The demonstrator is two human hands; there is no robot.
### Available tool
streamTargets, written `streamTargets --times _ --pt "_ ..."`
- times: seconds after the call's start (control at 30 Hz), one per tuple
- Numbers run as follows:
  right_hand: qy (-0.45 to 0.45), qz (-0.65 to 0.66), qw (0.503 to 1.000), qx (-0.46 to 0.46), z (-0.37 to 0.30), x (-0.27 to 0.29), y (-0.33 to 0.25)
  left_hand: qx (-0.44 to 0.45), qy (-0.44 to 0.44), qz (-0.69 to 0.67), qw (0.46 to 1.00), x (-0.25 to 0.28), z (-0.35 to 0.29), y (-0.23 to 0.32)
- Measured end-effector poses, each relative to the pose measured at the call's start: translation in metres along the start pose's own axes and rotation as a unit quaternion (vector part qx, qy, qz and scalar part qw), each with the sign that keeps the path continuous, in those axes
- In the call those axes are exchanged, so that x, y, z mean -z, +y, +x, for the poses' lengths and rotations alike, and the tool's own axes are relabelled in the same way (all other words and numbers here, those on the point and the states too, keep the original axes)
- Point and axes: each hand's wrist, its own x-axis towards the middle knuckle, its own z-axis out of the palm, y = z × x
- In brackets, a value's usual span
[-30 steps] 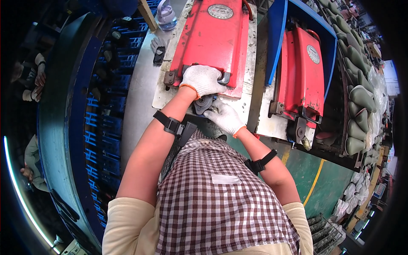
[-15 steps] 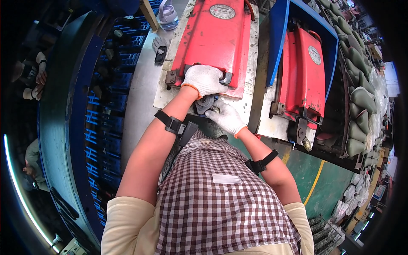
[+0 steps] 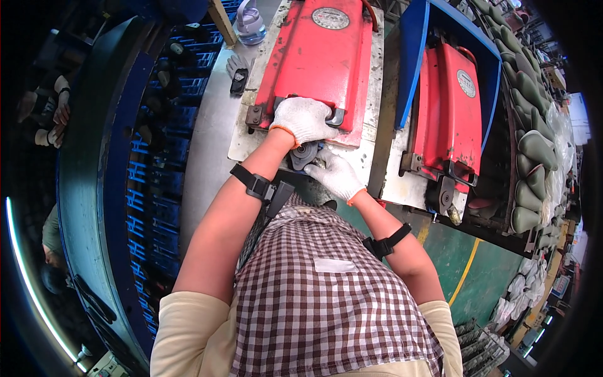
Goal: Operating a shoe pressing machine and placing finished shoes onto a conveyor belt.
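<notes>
A red metal machine lid (image 3: pixel 311 66) with a round plate on top lies closed on a pale, stained base (image 3: pixel 237 146). My left hand (image 3: pixel 303 119), in a white knit glove with an orange cuff, is closed over the black handle (image 3: pixel 336 117) on the lid's near edge; its fingertips are hidden. Just below sits a dark grey latch with a round centre (image 3: pixel 304 152). My right hand (image 3: pixel 338 176), gloved alike, pinches a small metal knob (image 3: pixel 321 163) beside that latch, mostly covered by the fingers.
To the right stands a second red machine lid (image 3: pixel 445 110) under a blue frame (image 3: pixel 411 69). Dark green padded pieces (image 3: pixel 534 147) fill a rack farther right. A grey work glove (image 3: pixel 237 65) and a clear bottle (image 3: pixel 251 28) lie left. Another person's hands (image 3: pixel 61 116) show far left.
My hands hold nearly the same places on the handle and the knob. The view has shifted very slightly. At the far left edge, another person has moved.
</notes>
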Motion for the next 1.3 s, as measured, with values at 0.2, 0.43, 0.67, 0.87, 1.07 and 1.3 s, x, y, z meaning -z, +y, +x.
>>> streamTargets --times 0.2,0.43,0.67,0.87,1.07,1.3 --pt "0.006 0.017 1.0 0.02 0.004 -0.003 0.01 -0.003 0.001 -0.002 1.0 0.002 0.0 0.001" --pt "-0.121 0.259 0.924 -0.255 -0.011 -0.026 -0.01 -0.004 0.009 -0.003 1.0 0.001 -0.003 -0.002" --pt "-0.313 0.108 0.916 -0.225 0.01 -0.048 -0.027 -0.015 0.028 -0.014 0.999 -0.001 -0.003 -0.001" --pt "-0.365 0.006 0.902 -0.231 0.025 -0.043 -0.036 -0.042 0.039 -0.031 0.998 -0.001 -0.005 -0.007" --pt "-0.279 0.047 0.947 -0.15 -0.003 0.017 -0.075 -0.069 0.064 -0.013 0.995 0.055 -0.018 0.005" --pt "0.149 -0.06 0.987 0.005 0.078 0.049 -0.054 -0.245 0.438 0.023 0.865 0.16 -0.023 0.011"
